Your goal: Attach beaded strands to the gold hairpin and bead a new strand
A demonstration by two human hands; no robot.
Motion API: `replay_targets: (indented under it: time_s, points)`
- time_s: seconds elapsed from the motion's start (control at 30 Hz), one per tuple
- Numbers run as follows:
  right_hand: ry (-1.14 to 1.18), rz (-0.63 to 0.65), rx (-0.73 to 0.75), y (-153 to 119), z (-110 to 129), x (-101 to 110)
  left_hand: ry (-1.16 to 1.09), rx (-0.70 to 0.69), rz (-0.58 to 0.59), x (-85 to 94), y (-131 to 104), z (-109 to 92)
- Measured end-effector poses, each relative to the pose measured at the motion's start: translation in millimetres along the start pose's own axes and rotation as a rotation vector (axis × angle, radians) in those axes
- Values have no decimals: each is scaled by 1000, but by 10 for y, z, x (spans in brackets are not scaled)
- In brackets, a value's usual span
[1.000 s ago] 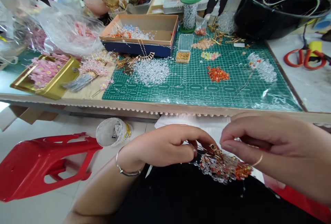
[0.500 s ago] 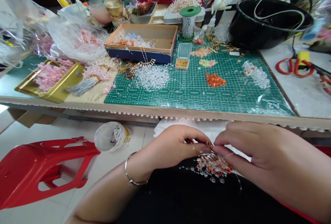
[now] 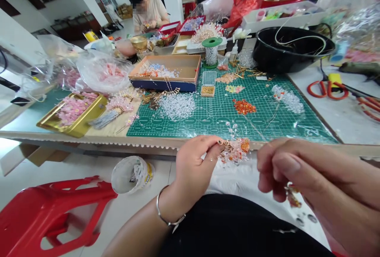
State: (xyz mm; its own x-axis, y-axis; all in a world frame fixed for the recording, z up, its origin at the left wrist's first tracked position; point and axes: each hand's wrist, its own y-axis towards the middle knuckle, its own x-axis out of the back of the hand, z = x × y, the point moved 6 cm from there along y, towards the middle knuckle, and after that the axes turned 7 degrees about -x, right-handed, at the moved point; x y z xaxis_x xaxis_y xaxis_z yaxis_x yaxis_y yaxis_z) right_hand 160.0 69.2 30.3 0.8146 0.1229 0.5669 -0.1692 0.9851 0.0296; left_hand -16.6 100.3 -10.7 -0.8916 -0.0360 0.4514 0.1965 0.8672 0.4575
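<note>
My left hand (image 3: 197, 166), with a silver bangle on its wrist, pinches a beaded ornament (image 3: 234, 151) between thumb and forefinger. The ornament has gold loops at the grip and a spray of orange and clear beads pointing right, over the table's front edge. To the right and closer to the camera is my right hand (image 3: 314, 181), its fingers curled and closed. From under these fingers hangs a small beaded sprig (image 3: 293, 197) in amber and gold, with clear beads below it; the curled fingers partly hide it. The two hands are apart.
A green cutting mat (image 3: 219, 124) carries clear beads (image 3: 177, 106), orange beads (image 3: 244, 107) and a small gold-bead box (image 3: 208, 90). Behind stand an open carton (image 3: 184, 69), a wire spool (image 3: 211, 53) and a black basin (image 3: 291, 57). Red-handled scissors (image 3: 326, 89) lie right. Across sits another person (image 3: 151, 11).
My right hand has come away from the ornament, moving right and nearer the camera. My left hand has raised and turned the ornament toward the table. The view has tilted up.
</note>
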Motion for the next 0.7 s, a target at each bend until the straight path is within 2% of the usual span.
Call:
replay_targets:
  time_s: [0.1,0.17,0.33,0.53,0.7]
  points:
    - [202,110,-82,-34,-28,-166,33,-42,-49,64,-1,-34]
    - [234,118,-86,-45,-27,-238,48,-69,-63,96,-5,-55]
    - [116,135,-3,-40,18,-334,100,-138,-64,132,-16,-122]
    - [3,94,53,-2,40,-351,114,-169,-55,140,-27,-188]
    - [17,163,164,8,154,-361,104,-214,-75,145,-19,-239]
